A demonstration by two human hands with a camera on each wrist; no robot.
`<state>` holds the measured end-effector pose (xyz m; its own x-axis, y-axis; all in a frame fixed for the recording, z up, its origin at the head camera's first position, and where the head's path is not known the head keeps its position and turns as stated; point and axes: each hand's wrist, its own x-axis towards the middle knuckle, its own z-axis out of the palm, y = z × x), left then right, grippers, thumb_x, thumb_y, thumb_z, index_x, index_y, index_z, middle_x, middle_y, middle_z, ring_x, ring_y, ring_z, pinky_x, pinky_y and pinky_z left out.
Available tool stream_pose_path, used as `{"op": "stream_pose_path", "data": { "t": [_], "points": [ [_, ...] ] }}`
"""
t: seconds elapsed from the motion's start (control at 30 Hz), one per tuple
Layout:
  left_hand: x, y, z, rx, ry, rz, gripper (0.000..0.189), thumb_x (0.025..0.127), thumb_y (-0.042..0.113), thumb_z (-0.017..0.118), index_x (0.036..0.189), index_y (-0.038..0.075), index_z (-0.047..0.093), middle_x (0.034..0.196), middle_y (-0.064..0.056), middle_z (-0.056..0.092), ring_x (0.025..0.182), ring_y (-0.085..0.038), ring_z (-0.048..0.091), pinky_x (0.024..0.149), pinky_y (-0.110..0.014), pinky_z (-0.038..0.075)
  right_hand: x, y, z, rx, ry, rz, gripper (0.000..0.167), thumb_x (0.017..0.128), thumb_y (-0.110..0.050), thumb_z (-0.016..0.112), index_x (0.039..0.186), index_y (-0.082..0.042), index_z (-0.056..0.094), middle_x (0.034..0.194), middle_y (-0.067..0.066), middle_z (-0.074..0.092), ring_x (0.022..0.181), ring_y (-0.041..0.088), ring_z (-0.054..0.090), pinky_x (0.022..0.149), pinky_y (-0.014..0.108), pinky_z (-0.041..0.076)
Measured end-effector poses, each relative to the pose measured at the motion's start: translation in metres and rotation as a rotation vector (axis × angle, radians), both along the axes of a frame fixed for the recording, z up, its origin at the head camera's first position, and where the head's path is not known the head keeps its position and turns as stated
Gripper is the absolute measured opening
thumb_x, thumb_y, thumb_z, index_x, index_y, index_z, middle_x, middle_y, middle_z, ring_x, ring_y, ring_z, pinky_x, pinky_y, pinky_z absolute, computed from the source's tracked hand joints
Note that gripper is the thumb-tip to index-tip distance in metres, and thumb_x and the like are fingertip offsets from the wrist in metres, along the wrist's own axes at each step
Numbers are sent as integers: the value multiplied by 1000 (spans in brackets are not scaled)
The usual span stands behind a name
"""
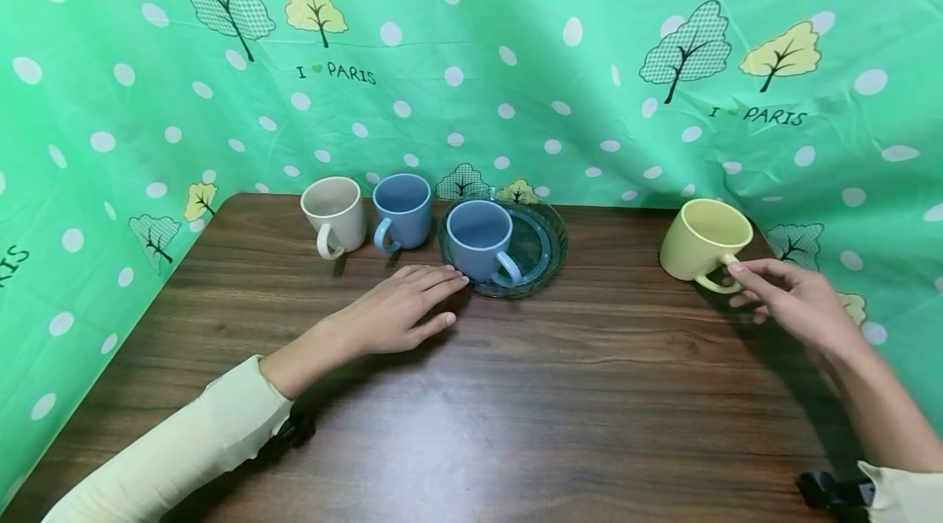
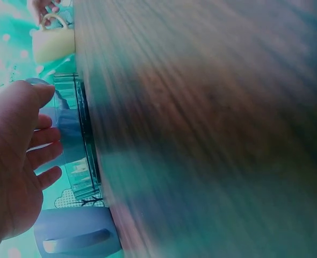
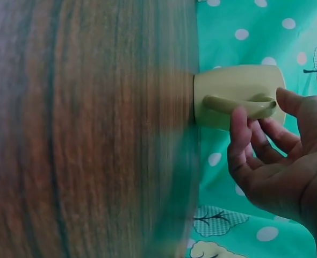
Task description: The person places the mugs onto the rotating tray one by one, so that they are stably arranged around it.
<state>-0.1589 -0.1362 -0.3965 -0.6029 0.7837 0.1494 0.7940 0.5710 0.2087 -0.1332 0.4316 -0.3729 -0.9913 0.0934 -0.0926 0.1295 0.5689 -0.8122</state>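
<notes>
On the right of the table in the head view stands a yellow mug [image 1: 706,232]. My right hand [image 1: 799,302] pinches its handle [image 3: 239,106], thumb at the top and fingertips along the side. My left hand [image 1: 401,306] reaches out palm down with fingers straight, its fingertips right at the near left rim of a clear glass plate [image 1: 548,277]. A blue mug [image 1: 479,241] sits on that plate, handle toward the front right. In the left wrist view, the left fingers [image 2: 45,156] overlap this mug and hide part of it.
Left of the plate stand a second blue mug [image 1: 403,212] and a white mug [image 1: 339,216], both upright near the back edge of the brown wooden table [image 1: 516,408]. A green dotted cloth [image 1: 471,56] hangs behind and along the sides.
</notes>
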Motion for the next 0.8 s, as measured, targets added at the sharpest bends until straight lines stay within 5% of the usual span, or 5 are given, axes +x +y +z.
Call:
{"op": "stream_pose_path", "data": {
  "t": [0.37, 0.8],
  "points": [
    [-1, -3, 1, -3, -11, 0, 59, 117, 36, 63, 166, 5, 55, 169, -16, 59, 159, -37, 55, 132, -62, 43, -1, 8, -5, -126, -31, 159, 23, 122, -30, 52, 124, -41, 73, 113, -28, 80, 92, 2, 80, 69, 29, 64],
    [-1, -4, 1, -7, -33, 11, 59, 117, 37, 62, 166, 6, 55, 171, -16, 58, 160, -37, 54, 133, -63, 41, 1, 10, -17, -484, -63, 295, 33, 123, -17, 45, 137, -16, 75, 128, -11, 83, 104, 11, 81, 79, 31, 68]
  ]
}}
